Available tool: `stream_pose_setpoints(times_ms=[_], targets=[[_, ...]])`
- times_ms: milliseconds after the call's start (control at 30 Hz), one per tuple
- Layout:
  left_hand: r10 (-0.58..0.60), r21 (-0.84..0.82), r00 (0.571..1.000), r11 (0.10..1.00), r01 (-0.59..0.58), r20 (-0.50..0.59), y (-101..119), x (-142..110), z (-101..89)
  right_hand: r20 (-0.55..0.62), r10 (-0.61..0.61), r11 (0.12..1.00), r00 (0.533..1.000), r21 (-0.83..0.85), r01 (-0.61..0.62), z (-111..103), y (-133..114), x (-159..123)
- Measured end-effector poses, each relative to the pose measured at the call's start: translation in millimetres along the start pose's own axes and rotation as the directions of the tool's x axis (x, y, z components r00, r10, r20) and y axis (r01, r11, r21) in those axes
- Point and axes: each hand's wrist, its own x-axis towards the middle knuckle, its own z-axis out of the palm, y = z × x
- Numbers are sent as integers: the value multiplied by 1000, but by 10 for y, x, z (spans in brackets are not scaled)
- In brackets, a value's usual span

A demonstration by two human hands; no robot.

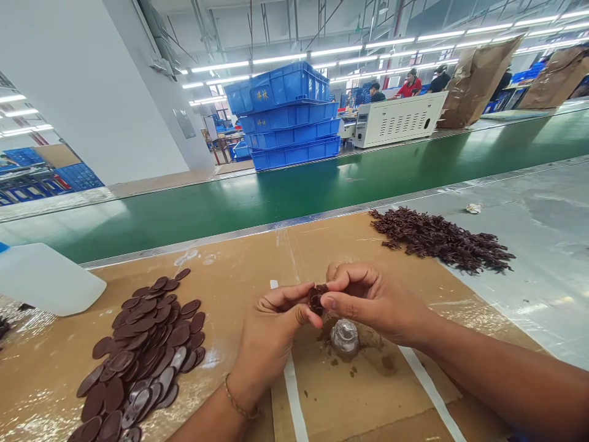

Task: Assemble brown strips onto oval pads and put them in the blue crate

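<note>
A small dark brown piece (315, 299) is pinched between the fingertips of both hands above the table; its exact shape is partly hidden. My left hand (278, 322) grips its left side with thumb and forefinger. On its right edge, my right hand (368, 301) closes thumb and fingers. Just below the hands stands a small clear glass jar (345, 337) on stained cardboard. Flat dark brown oval discs (142, 344) lie heaped to the left. At the back right is a pile of thin, branching dark brown pieces (442, 239).
A white plastic jug (50, 279) lies at the left. Beyond the cardboard-covered table (239, 264) runs a green conveyor belt (294, 190). Stacked blue crates (289, 116), a white machine (400, 120) and brown paper sacks (478, 86) stand past it. Several people work farther back.
</note>
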Motion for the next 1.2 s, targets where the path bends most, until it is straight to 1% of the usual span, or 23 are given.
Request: stream_pose_setpoints(times_ms=[333,467,600,700,867,1033,1200], targets=[[16,27,1000,999,-17,22,3,-6,-3,-10,34,999,999,-6,-34,11,-13,1],[14,23,1000,1000,-14,12,3,3,4,-19,29,999,999,-19,-29,10,-8,2],[18,20,1000,1000,-18,17,6,6,-2,-4,19,1000,1000,5,-19,13,-7,1],[5,31,1000,999,-6,8,4,0,-8,7,17,1000,1000,15,-17,16,-7,3],[2,4,1000,1000,-2,-4,2,0,3,15,8,999,1000,39,-8,16,0,2],[0,-3,1000,1000,-1,-18,6,13,17,-19,22,1000,1000,14,-22,4,10,-3],[-6,18,999,1000,6,-36,7,8,12,-2,26,1000,1000,9,-26,15,-4,8]])
